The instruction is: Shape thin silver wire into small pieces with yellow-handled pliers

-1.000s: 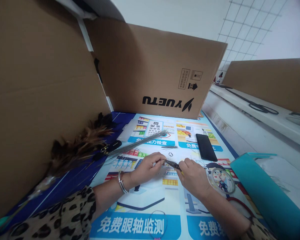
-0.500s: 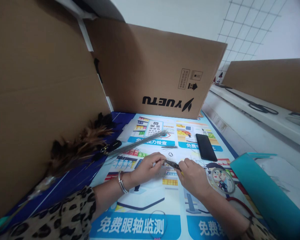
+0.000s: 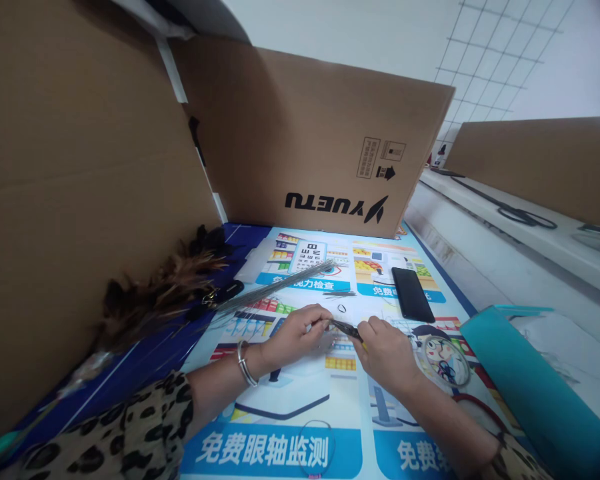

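Note:
My right hand (image 3: 387, 350) is closed round dark pliers (image 3: 347, 328), whose tip points left toward my left hand (image 3: 297, 333). My left hand's fingers are pinched on a thin piece of wire at the pliers' tip; the wire is too fine to see clearly. Both hands rest over a printed poster mat (image 3: 290, 427). A small wire loop (image 3: 341, 309) lies just beyond the hands. A bundle of long thin wires (image 3: 275, 285) lies to the upper left of my left hand, with a few short wire pieces (image 3: 339, 293) close by.
A black phone (image 3: 411, 294) lies right of the wires. Brown feathers (image 3: 155, 290) are piled at the left. Cardboard panels (image 3: 310, 133) wall in the back and left. A teal folder (image 3: 525, 373) leans at the right. A wire ring (image 3: 314, 448) lies near the front edge.

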Demonstrator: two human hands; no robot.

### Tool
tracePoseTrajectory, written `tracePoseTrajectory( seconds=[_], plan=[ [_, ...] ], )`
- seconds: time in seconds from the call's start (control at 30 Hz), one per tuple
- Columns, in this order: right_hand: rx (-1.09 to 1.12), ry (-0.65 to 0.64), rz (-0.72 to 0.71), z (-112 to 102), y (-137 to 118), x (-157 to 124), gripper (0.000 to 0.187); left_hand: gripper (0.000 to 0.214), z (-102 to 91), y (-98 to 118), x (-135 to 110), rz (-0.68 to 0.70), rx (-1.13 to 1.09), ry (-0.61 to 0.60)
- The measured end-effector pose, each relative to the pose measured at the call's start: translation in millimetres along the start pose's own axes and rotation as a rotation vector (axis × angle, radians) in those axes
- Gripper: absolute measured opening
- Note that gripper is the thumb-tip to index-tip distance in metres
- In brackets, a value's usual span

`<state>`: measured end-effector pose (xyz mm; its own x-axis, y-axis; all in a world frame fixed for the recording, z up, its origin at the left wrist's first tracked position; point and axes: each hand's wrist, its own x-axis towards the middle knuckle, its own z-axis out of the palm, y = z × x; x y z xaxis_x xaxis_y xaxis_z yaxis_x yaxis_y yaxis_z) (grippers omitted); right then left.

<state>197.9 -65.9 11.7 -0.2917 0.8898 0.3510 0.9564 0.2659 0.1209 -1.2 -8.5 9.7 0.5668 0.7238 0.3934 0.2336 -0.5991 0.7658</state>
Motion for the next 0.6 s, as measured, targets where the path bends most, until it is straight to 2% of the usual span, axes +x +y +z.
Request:
tracePoseTrajectory(
  seconds=[0.17, 0.27, 0.43, 0.6],
  plan=[
    [0.026, -0.019, 0.034, 1.8, -3.7, -0.3, 0.017, 0.017, 0.5, -1.7, 0.1, -0.055, -0.042, -0.003],
    [0.099, -0.02, 0.066, 5.5, -3.7, -0.2, 0.02, 0.017, 1.1, -4.1, 0.6, -0.128, -0.142, 0.001],
    [0.39, 0.015, 0.174, 11.0, 2.3, 1.4, 0.02, 0.018, 2.4, -6.0, 1.3, -0.264, -0.377, 0.007],
    [0.705, 0.003, 0.244, 5.1, -1.1, 2.3, 0.019, 0.019, 5.7, -1.0, -0.3, -0.337, -0.468, -0.003]
  ],
)
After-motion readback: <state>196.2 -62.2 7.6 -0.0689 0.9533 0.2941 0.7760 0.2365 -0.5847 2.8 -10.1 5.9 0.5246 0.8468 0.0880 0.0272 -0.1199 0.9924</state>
